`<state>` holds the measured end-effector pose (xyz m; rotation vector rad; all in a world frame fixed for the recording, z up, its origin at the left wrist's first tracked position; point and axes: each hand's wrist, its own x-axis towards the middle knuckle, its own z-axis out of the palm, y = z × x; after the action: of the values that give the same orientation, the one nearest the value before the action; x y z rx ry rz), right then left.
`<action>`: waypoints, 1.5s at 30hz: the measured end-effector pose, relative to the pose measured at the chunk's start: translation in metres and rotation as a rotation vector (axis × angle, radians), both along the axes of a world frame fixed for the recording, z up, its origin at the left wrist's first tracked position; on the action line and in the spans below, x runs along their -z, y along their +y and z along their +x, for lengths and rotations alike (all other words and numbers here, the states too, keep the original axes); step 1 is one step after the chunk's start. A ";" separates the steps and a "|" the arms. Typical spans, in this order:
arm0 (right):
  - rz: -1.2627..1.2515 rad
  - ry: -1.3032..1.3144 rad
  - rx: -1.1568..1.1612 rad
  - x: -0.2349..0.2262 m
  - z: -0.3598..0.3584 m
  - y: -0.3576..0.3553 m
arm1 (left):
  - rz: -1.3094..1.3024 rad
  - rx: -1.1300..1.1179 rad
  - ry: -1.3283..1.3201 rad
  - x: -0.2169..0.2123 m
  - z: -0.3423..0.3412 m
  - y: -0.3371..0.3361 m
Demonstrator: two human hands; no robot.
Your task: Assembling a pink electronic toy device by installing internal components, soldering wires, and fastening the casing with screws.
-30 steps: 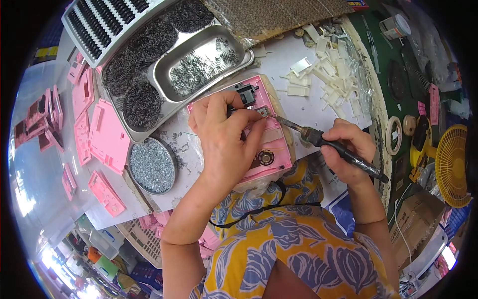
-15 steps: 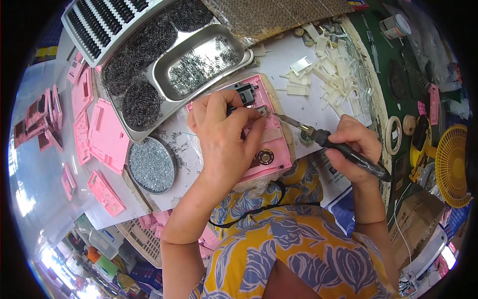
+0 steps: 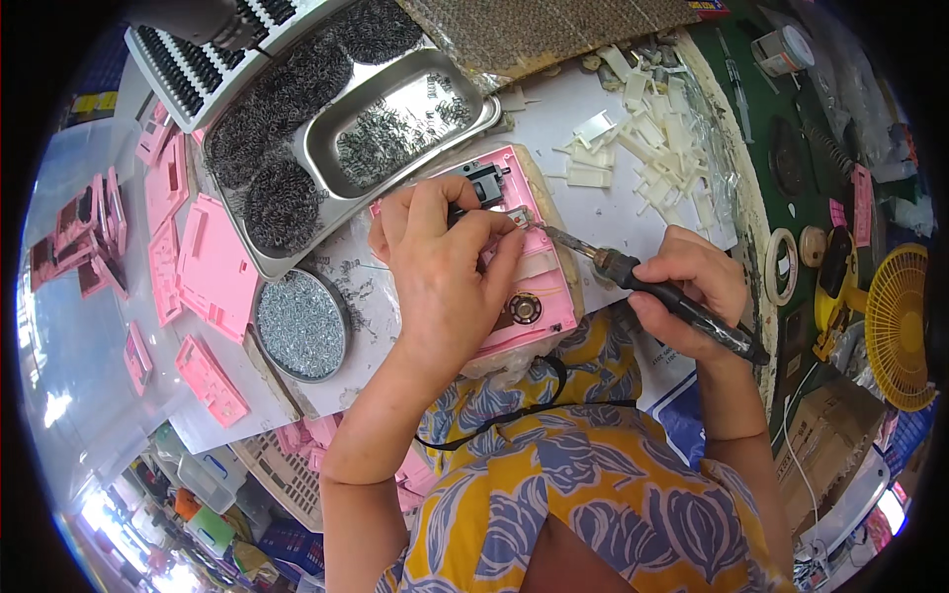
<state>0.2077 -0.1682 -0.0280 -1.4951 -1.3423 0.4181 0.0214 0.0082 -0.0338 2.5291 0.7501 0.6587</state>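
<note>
In front of me lies an open pink plastic case (image 3: pixel 561 272) with a black part (image 3: pixel 484 183) and a small round speaker (image 3: pixel 525 308) inside. My left hand (image 3: pixel 435 262) rests over the case, fingertips pinched around a small silvery metal part (image 3: pixel 516 216). A thin wire sticks out on that hand's left side. My right hand (image 3: pixel 697 287) is closed round the black handle of a soldering iron (image 3: pixel 682 311), whose tip meets or nearly meets the part beside my left fingertips. The exact contact point is too small to tell.
Left of the case stand a metal tray (image 3: pixel 297 252) of dark springs with a smaller steel pan (image 3: pixel 331 178), and a round dish (image 3: pixel 301 324) of small silvery pieces. Pink panels (image 3: pixel 213 267) lie farther left. White plastic parts (image 3: pixel 657 148) are heaped right; a yellow fan (image 3: pixel 898 326) stands beyond.
The soldering iron and my right hand have shifted slightly left. A dark, blurred object has come in at the upper left, over the rack of black parts. My left hand stays almost still.
</note>
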 end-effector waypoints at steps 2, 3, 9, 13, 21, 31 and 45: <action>-0.009 -0.016 -0.009 -0.003 0.001 0.001 | 0.001 0.001 -0.005 0.000 0.000 0.000; -0.009 -0.018 -0.013 -0.004 0.002 0.001 | 0.001 0.001 -0.007 0.000 0.000 0.000; 0.002 0.018 0.022 -0.001 0.007 -0.002 | 0.016 -0.015 -0.057 0.001 0.004 -0.002; -0.017 0.003 0.018 -0.003 0.007 0.002 | 0.055 -0.034 -0.010 0.000 0.009 -0.003; -0.022 -0.023 -0.010 -0.004 0.008 0.009 | 0.100 -0.040 0.065 -0.006 0.016 -0.004; 0.050 -0.122 -0.051 0.003 0.004 0.017 | 0.084 -0.034 0.123 -0.011 0.017 -0.004; 0.250 -0.153 0.007 0.003 0.015 0.001 | 0.116 -0.030 0.117 -0.011 0.016 -0.004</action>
<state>0.2229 -0.1672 -0.0311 -1.3439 -1.4507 0.1261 0.0369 0.0043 -0.0231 2.6865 0.8130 0.5837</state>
